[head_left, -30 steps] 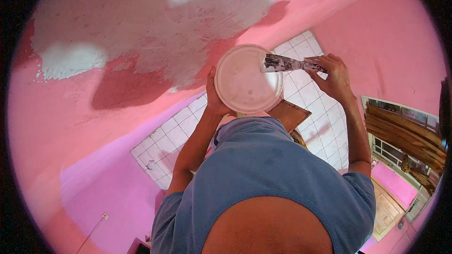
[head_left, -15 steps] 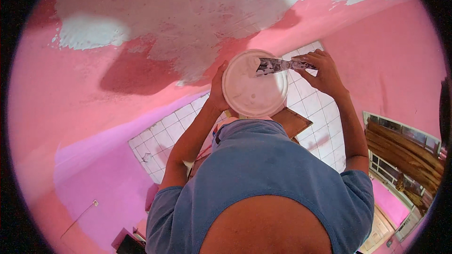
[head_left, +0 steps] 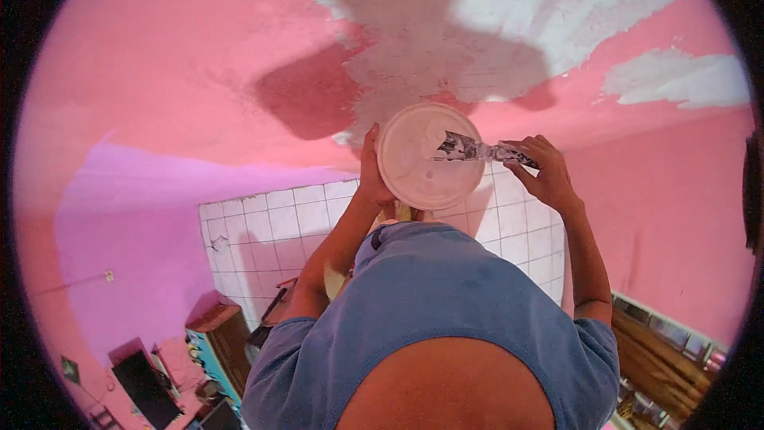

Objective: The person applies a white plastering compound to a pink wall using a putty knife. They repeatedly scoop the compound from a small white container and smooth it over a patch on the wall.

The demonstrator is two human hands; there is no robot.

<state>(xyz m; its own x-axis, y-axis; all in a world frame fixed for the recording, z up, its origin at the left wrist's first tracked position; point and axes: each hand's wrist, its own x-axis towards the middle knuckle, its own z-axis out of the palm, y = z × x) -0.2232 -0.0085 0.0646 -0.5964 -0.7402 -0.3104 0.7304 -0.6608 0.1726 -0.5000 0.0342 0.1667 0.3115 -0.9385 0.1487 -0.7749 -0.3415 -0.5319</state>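
Your view has swung, so the white patch (head_left: 613, 8) sits farther right; your left hand (head_left: 372, 173) has its fingers grasping the left edge of the lid (head_left: 418, 189), out before your chest; your right hand (head_left: 549, 177) has its fingers pinching the knife (head_left: 465, 148) by its handle; the blade stays over the lid, so scraping there seems unfinished.

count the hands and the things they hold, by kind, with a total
Hands: 2 (left hand, right hand)
Putty knife: 1, in the right hand
Round pale lid: 1, in the left hand
Total: 4
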